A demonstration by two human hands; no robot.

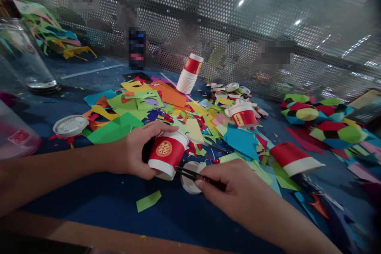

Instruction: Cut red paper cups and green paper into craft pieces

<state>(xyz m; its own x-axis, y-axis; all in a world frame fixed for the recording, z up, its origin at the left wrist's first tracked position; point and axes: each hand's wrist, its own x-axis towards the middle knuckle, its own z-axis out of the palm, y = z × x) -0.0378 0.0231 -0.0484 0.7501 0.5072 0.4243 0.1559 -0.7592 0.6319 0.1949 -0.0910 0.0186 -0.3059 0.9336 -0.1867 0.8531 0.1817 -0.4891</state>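
Note:
My left hand [135, 151] is closed around a red-and-white paper cup [175, 152] with a gold emblem, tilted over the blue table [113, 196]. In my right hand [229, 188] is a pair of dark tweezers [190, 174], gripped between thumb and fingers. Their tips come up to the cup's right side; whether they touch it I cannot tell. A white round disc [192, 184], perhaps a lid, lies behind and below the tweezers. Near the front, a light green paper scrap [149, 201] lies on the table. The cup's inside is hidden.
Colored paper scraps [127, 105] cover the middle. A leaning stack of paper cups [189, 75] stands behind them. Another cup [244, 115] and a red cut piece [293, 158] lie right, near multicolored paper shapes [336, 135]. A glass bottle [32, 55] stands left.

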